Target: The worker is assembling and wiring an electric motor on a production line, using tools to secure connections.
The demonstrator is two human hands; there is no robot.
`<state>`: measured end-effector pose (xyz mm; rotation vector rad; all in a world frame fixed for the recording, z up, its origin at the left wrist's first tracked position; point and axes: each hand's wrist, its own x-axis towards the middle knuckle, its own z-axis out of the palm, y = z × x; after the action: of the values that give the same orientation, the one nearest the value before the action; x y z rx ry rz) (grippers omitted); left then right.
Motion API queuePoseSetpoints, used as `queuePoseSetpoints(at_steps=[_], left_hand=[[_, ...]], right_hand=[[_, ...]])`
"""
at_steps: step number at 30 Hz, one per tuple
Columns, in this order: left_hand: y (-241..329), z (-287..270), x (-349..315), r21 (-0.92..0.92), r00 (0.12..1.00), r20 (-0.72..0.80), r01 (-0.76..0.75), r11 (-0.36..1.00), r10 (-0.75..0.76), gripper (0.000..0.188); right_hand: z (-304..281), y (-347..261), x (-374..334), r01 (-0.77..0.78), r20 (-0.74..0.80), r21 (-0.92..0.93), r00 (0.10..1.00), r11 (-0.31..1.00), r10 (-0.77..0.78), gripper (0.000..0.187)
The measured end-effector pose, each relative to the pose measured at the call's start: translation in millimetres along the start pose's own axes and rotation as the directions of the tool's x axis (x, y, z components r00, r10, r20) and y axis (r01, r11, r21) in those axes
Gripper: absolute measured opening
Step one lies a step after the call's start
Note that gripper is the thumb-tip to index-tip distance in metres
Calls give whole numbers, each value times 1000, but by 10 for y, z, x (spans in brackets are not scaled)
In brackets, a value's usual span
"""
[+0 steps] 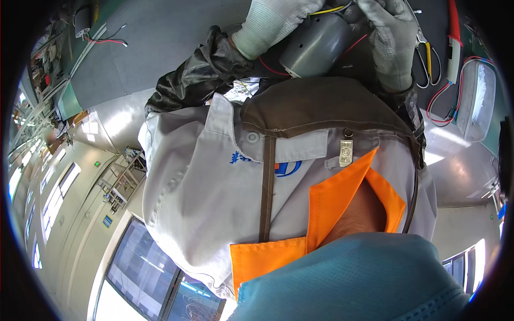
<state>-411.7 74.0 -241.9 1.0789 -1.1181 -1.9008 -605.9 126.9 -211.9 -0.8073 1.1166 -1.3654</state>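
A grey metal cylinder [313, 45], which looks like a motor housing, lies on the dark worktop in front of my chest. A yellow wire [327, 10] runs along its far side, and a red wire [354, 44] sticks out at its right. My left hand [278, 24], in a whitish knit glove, reaches over the cylinder's upper left with its fingers closed at the yellow wire; the upper edge cuts off part of them. Right of the cylinder is my right hand [393, 40], gloved too, its fingers bent together near the wire's end. What they pinch is hidden.
To the right lie scissors [428, 61] with yellow and grey handles, a red-and-white stick-shaped tool [454, 45], and a clear plastic box [476, 101] with red and blue wires beside it. A second motor [82, 21] with red and black leads stands at the far left of the worktop [160, 48].
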Motion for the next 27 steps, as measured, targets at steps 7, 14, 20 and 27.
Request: queuePoseSetpoints(at_steps=[7,14,20,27], left_hand=[[57,100,-52,162,998,3,-63,985,63,18],[62,385,86,244,986,62,-163,956,153,16],[179,558,16,554,942,84,-315,771,324,17],[14,489,-78,744,759,214,-534,401,615,30]], right_hand=[[-20,-85,80,-85,43,-7,995,996,85,43],[-179,-413,251,-320,245,-82,912,944,330,42],[-357,-279,57,-289,159,-353,919,890,361,42],[-192,-420,-158,428,327,-869,873,248,-363,17]])
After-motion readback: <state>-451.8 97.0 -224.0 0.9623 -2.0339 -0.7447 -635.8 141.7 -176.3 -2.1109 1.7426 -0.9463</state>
